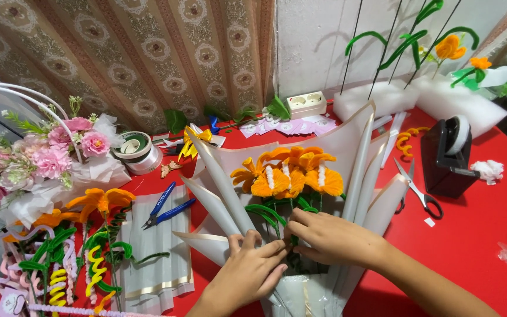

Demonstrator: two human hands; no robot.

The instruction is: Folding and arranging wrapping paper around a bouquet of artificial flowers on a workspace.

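- The bouquet of orange flowers is seen at the middle of the red table, wrapped in cream paper; its green stems are gathered low where both hands meet.
- The left hand is laid flat on the paper folds, fingers together; the right hand is curled, fingertips closed on the stems.
- The gathering is judged best done with stems kept bunched and folds pressed evenly.
- Counted: one pair of scissors; one tape dispenser; one blue pliers; one pink bouquet; two foam blocks.
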